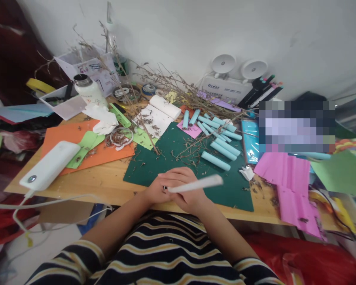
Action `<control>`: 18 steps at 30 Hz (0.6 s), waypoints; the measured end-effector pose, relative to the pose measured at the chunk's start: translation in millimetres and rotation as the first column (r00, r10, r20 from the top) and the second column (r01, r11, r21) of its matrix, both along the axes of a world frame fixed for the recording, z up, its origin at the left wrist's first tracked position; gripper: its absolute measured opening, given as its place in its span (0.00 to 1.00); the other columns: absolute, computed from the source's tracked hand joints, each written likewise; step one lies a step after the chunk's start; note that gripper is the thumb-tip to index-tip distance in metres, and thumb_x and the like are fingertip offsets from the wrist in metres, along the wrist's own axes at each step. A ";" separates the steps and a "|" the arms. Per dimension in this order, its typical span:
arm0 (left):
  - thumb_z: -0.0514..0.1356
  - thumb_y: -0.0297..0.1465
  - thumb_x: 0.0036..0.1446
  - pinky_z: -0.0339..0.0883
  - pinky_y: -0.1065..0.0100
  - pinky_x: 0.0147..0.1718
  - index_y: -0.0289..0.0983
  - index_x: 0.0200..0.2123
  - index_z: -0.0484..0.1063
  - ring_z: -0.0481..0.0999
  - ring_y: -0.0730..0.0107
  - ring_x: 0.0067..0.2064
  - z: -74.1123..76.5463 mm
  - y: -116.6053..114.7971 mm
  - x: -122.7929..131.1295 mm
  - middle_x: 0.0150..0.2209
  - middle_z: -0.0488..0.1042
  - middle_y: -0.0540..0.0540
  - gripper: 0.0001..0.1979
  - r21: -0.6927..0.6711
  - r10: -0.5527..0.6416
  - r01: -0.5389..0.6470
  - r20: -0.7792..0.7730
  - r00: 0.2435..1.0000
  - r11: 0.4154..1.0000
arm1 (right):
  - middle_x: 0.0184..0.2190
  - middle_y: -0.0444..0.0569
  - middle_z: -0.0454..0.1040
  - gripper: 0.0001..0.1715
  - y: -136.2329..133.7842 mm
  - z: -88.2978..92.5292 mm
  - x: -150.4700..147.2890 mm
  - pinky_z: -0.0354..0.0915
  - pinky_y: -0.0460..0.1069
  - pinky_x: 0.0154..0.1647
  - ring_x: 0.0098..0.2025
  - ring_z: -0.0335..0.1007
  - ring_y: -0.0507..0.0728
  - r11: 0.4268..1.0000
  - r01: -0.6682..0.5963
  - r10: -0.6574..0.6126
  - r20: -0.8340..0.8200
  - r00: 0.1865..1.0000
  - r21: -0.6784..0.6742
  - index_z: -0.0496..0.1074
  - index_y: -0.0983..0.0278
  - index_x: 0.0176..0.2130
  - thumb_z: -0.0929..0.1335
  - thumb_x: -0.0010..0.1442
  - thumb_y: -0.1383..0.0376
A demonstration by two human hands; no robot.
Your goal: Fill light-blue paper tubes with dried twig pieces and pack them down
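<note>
Both hands are pressed together over the front edge of the dark green mat [237, 196]. My right hand [192, 196] is closed around a whitish stick [198, 184], which points to the right and is slightly blurred. Against it rests my left hand [158, 192], its fingers curled; a small dark bit shows between the hands, and what the left fingers hold is hidden. Beyond the hands, several light blue paper rolls [216, 161] lie on the mat beside thin dry twigs [190, 148]. Some rolls touch a pink paper square [192, 130].
An orange sheet [59, 136], white power bank [52, 164] with cable and open bottle [89, 89] stand left. Behind are an open notebook [156, 114], branches and a white router [225, 89]. Crumpled pink paper [293, 182] hangs over the right front edge.
</note>
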State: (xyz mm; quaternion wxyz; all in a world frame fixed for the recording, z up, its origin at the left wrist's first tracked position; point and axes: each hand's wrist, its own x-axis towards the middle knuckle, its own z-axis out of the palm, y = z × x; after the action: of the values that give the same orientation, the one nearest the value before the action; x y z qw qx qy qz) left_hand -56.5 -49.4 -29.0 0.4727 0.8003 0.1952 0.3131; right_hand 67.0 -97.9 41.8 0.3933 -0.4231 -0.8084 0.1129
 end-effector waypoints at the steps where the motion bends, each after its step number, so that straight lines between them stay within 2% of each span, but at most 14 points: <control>1: 0.55 0.35 0.45 0.66 0.67 0.40 0.32 0.33 0.69 0.71 0.65 0.40 -0.8 0.0 -0.1 0.36 0.73 0.42 0.14 0.020 -0.014 0.013 0.021 1.000 1.000 | 0.40 0.45 0.73 0.11 0.3 -0.3 -0.1 0.59 0.52 0.43 0.42 0.64 0.53 1.000 -0.007 0.007 -0.033 0.999 0.008 0.68 0.62 0.37 0.60 0.53 0.67; 5: 0.54 0.32 0.44 0.67 0.68 0.36 0.34 0.31 0.69 0.72 0.67 0.36 0.5 0.7 0.4 0.32 0.73 0.44 0.10 0.088 -0.042 0.033 0.112 0.993 0.996 | 0.36 0.46 0.75 0.10 2.5 -2.9 -0.1 0.61 0.51 0.41 0.40 0.66 0.53 0.999 -0.009 0.005 -0.109 0.994 -0.034 0.69 0.61 0.34 0.60 0.54 0.67; 9: 0.52 0.27 0.40 0.67 0.70 0.31 0.34 0.32 0.68 0.72 0.70 0.30 7.6 0.8 1.1 0.28 0.73 0.47 0.12 0.089 0.003 -0.013 0.118 0.993 0.996 | 0.37 0.47 0.74 0.11 4.0 -4.6 1.1 0.61 0.52 0.43 0.40 0.66 0.52 0.990 0.086 -0.101 -0.136 0.986 -0.111 0.69 0.61 0.35 0.59 0.56 0.67; 14: 0.52 0.30 0.42 0.67 0.69 0.34 0.35 0.31 0.69 0.72 0.68 0.34 6.8 0.8 0.2 0.30 0.73 0.46 0.11 0.115 -0.038 0.031 0.054 0.998 0.993 | 0.35 0.47 0.74 0.08 3.5 -4.2 0.6 0.61 0.53 0.42 0.40 0.65 0.54 1.000 0.007 -0.007 -0.178 0.984 0.000 0.69 0.62 0.33 0.61 0.53 0.67; 18: 0.52 0.29 0.45 0.66 0.72 0.28 0.35 0.28 0.68 0.71 0.71 0.27 5.7 0.2 -0.3 0.24 0.72 0.49 0.08 0.100 -0.035 0.032 0.032 0.999 0.994 | 0.32 0.48 0.74 0.08 4.2 -3.7 -1.5 0.62 0.52 0.40 0.37 0.65 0.53 0.998 0.040 -0.030 -0.206 0.978 0.048 0.67 0.63 0.30 0.59 0.53 0.67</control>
State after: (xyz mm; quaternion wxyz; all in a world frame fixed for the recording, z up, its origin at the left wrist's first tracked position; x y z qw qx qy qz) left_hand -56.7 -49.2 -23.2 0.4407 0.8205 0.1578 0.3280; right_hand 65.4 -93.8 38.2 0.4874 -0.4130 -0.7586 0.1279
